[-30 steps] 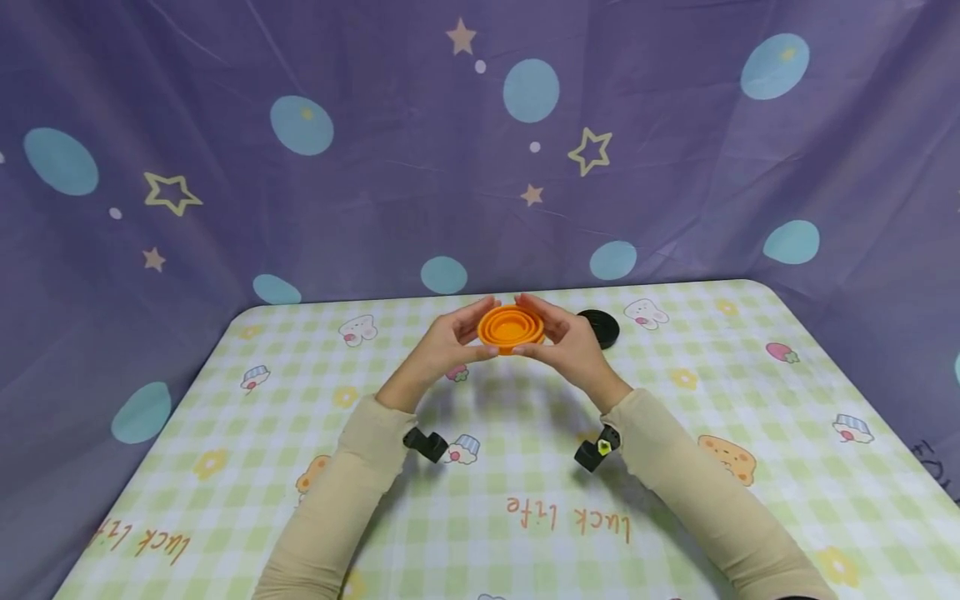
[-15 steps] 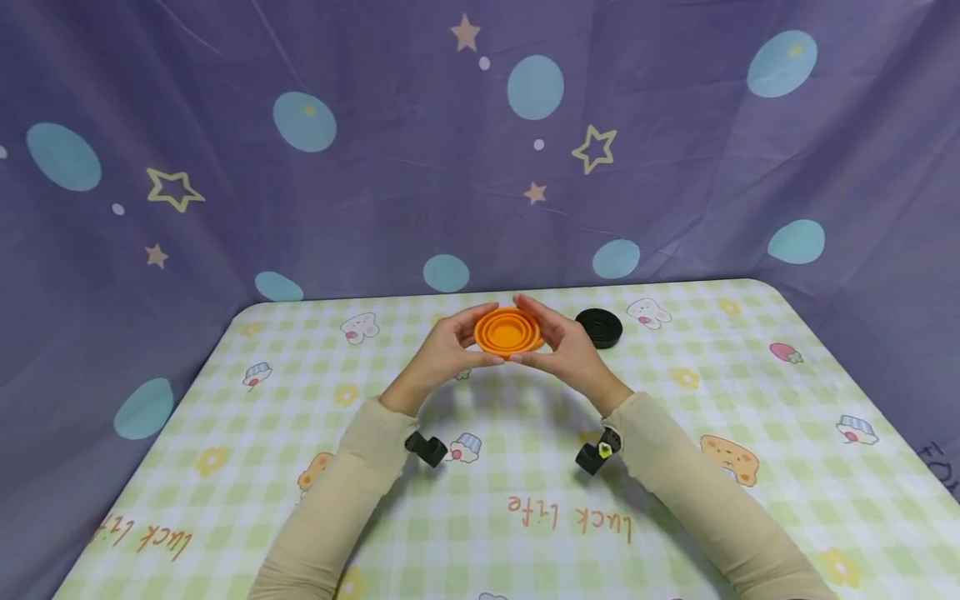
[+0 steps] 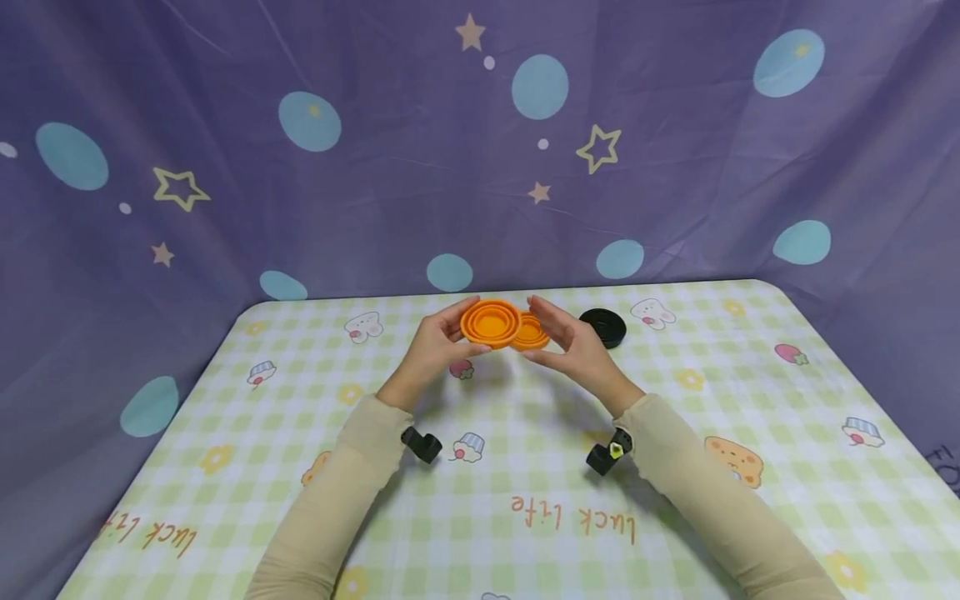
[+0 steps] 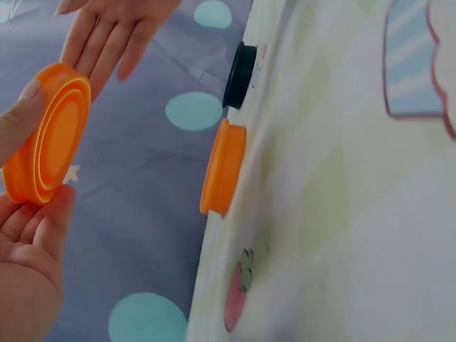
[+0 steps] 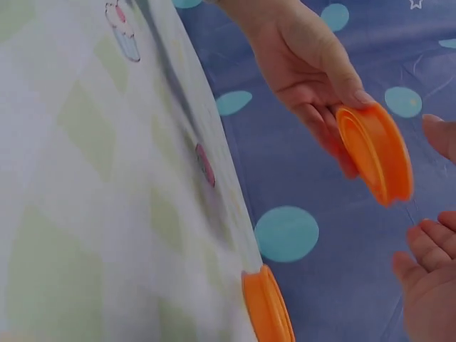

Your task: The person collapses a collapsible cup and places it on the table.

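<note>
My left hand (image 3: 435, 348) pinches an orange collapsible bowl (image 3: 491, 323) by its left rim, thumb in front and fingers behind. The bowl is folded flat into concentric rings and held above the table, its inside tilted toward the head camera. Just right of it, my right hand (image 3: 573, 346) is apart from the bowl, fingers extended and thumb spread, holding nothing. A second orange collapsible bowl (image 3: 532, 332) lies on the table behind, partly covered by the held one and the right fingers; in the left wrist view this bowl (image 4: 225, 167) stands separate.
A round black ringed piece (image 3: 603, 327) of similar shape lies on the table just beyond the right hand. A green checked cloth (image 3: 480, 550) with printed figures covers the table. Behind its far edge hangs a purple curtain (image 3: 420, 167) with stars and dots.
The left hand has carried the bowl slightly left. My right hand has come off its rim and moved a little right, and the second orange bowl behind now shows more.
</note>
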